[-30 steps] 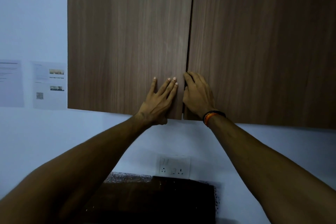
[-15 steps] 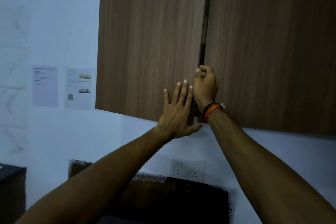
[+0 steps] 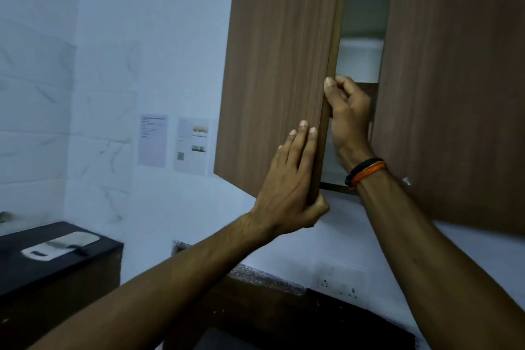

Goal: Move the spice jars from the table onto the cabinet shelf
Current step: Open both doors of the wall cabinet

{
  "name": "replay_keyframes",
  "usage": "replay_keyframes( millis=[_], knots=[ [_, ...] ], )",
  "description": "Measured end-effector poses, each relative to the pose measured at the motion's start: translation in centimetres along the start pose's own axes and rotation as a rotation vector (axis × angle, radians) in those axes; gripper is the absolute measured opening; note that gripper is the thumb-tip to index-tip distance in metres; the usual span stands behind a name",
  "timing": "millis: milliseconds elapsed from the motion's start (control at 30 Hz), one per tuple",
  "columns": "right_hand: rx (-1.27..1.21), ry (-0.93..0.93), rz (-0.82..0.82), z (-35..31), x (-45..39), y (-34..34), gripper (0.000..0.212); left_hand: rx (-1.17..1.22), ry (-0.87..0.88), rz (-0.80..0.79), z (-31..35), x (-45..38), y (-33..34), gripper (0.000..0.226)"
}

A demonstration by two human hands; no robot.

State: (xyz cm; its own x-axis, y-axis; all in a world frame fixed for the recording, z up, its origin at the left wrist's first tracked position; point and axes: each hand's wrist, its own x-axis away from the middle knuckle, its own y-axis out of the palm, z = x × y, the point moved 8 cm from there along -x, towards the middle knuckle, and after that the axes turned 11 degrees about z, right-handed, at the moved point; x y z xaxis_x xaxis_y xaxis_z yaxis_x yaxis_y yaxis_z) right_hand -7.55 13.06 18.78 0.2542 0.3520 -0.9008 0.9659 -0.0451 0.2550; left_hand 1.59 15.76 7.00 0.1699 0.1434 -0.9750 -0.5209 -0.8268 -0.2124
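Note:
No spice jars are in view. The wooden wall cabinet's left door (image 3: 272, 79) stands partly ajar, while the right door (image 3: 454, 94) is closed. My right hand (image 3: 346, 111) grips the free edge of the left door, thumb on the front and fingers curled behind it. My left hand (image 3: 287, 187) lies with straight fingers on the door's front near the bottom corner, and its thumb hooks under and behind the edge. Through the gap I see a shelf (image 3: 366, 84) with a white container (image 3: 360, 57) on it.
A black counter (image 3: 93, 250) at lower left carries a white board with a knife (image 3: 59, 244). Two paper sheets (image 3: 176, 145) hang on the wall. A wall socket (image 3: 338, 284) sits below the cabinet, above a dark worktop (image 3: 270, 307).
The left door has swung outward from closed. My right hand went from flat on the seam to gripping the door's edge. My left hand slid to the bottom corner. The view shifted left.

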Motion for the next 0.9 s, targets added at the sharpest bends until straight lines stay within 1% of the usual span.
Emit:
replay_keyframes(
  millis=[100,200,400,567,700,767,833,900],
  knots=[
    [-0.103,0.015,-0.108,-1.1,0.9,2.7,0.039,0.103,-0.011,0.005,-0.5,0.7,-2.8,0.108],
    [-0.156,0.031,-0.168,-1.8,2.2,5.2,0.039,0.143,0.001,0.021,-1.2,1.4,-5.5,0.106],
    [-0.240,0.000,-0.202,-4.2,4.3,10.1,0.046,0.119,-0.092,0.071,-3.2,2.6,-11.1,0.107],
    [-0.219,-0.051,-0.200,-5.8,6.0,14.4,0.062,0.144,-0.220,0.161,-4.6,3.3,-16.2,0.103],
    [-0.180,-0.086,-0.172,-6.9,7.1,17.7,0.071,0.047,-0.285,0.203,-6.1,3.6,-19.6,0.089],
    [-0.154,-0.105,-0.167,-7.3,7.6,19.3,0.073,-0.026,-0.319,0.206,-7.2,3.7,-21.0,0.087],
    [-0.141,-0.120,-0.220,-7.4,8.2,21.0,0.071,-0.112,-0.347,0.228,-8.5,3.8,-22.7,0.088],
    [-0.117,-0.155,-0.292,-7.3,8.7,22.9,0.065,-0.186,-0.354,0.257,-9.8,4.2,-24.6,0.089]
  ],
)
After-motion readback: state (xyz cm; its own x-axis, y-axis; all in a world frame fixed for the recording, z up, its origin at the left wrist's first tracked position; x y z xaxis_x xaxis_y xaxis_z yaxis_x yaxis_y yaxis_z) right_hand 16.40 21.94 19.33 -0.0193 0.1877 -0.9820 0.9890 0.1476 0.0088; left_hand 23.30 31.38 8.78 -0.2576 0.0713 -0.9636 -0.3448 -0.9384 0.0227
